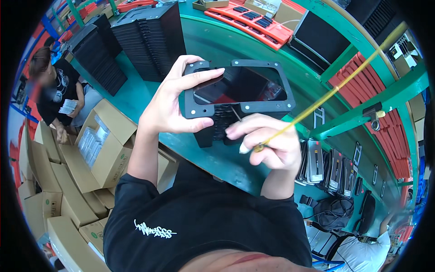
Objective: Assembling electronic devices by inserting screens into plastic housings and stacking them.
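A flat black panel with a glossy screen (240, 86) lies in a black fixture frame (267, 107) with round metal studs at its corners. The frame tops a stack of similar black frames (222, 121). My left hand (174, 97) clasps the frame's left end, thumb along the near edge and fingers reaching over the screen's left part. In my right hand (272, 140), fingers are pinched on a thin metal tool (236, 113) whose tip is at the notch in the frame's near side. A yellow cord (312, 109) slants down in front of that hand; whether it touches is unclear.
Tall stacks of black frames (147, 43) stand at the back left of the green bench (204, 38). Red trays (253, 25) are behind. Bundled flat parts (312, 165) lie at right. Open cartons (106, 136) fill the left, beside a seated person (61, 86).
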A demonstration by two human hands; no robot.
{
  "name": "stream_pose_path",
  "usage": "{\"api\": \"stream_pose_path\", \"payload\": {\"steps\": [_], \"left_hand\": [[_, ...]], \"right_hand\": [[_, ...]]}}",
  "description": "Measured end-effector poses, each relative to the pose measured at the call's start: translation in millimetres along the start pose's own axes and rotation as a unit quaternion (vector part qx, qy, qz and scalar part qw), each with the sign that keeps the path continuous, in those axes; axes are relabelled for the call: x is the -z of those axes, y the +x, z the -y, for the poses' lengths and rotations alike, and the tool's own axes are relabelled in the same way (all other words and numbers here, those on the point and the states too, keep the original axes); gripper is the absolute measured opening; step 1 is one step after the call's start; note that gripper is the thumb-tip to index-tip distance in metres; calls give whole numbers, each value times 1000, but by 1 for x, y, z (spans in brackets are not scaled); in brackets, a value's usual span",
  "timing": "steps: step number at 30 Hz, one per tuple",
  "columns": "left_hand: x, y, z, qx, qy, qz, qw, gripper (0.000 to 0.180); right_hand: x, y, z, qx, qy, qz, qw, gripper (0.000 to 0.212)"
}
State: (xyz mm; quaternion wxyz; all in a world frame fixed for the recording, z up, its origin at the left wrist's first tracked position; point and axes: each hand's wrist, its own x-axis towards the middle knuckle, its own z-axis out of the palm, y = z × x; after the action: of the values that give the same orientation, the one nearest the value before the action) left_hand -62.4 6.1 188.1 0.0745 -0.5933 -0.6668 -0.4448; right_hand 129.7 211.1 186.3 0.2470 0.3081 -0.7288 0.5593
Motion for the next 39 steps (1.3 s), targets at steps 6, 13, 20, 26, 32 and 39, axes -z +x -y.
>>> {"api": "stream_pose_path", "payload": {"steps": [6,13,20,26,32,39], "left_hand": [[6,9,-3,-31,33,6,999,76],[3,-20,58,260,-346,-183,883,46],[-28,-172,115,258,146,-215,931,48],[-34,-189,87,281,260,-60,922,68],[-37,-182,75,348,344,-3,872,94],[-10,-94,18,188,-166,-114,961,118]], "right_hand": [[-14,12,-21,52,-17,-112,992,53],[76,-26,-14,155,373,-146,903,58],[145,-56,-106,82,509,-15,857,62],[160,-65,-314,-264,-411,-225,843,35],[164,-28,-316,-438,-640,75,627,38],[174,73,-151,-401,-455,-152,780,34]]}}
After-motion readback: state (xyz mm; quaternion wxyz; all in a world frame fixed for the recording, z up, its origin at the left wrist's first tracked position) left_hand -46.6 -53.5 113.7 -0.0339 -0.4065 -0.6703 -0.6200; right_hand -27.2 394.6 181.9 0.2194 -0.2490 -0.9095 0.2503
